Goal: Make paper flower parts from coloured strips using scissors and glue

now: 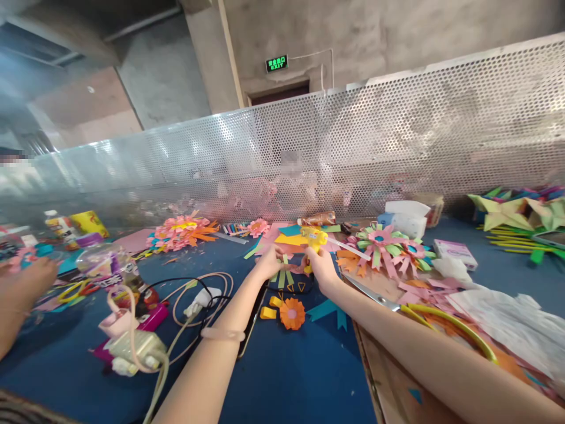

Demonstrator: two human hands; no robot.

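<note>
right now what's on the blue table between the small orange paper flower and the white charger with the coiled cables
In the head view, the person's left forearm crosses that stretch, with a dark phone lying under it beside the small orange paper flower; the white charger lies left of it.

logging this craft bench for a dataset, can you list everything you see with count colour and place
glue gun: 1, yellow, held above table centre
small paper flower: 1, orange, on blue table between the forearms
large paper flowers: 2, pink and green, right of the hands
paper flower pile: 1, pink and orange, far left centre
scissors: 1, yellow handles, under right forearm
cables: several, white and black, left of centre
charger block: 1, white, near left
perforated screen: 1, silver, behind table
exit sign: 1, green, back wall
another person's hand: 1, far left edge
left hand: pinching paper strips
right hand: gripping the glue gun
</note>
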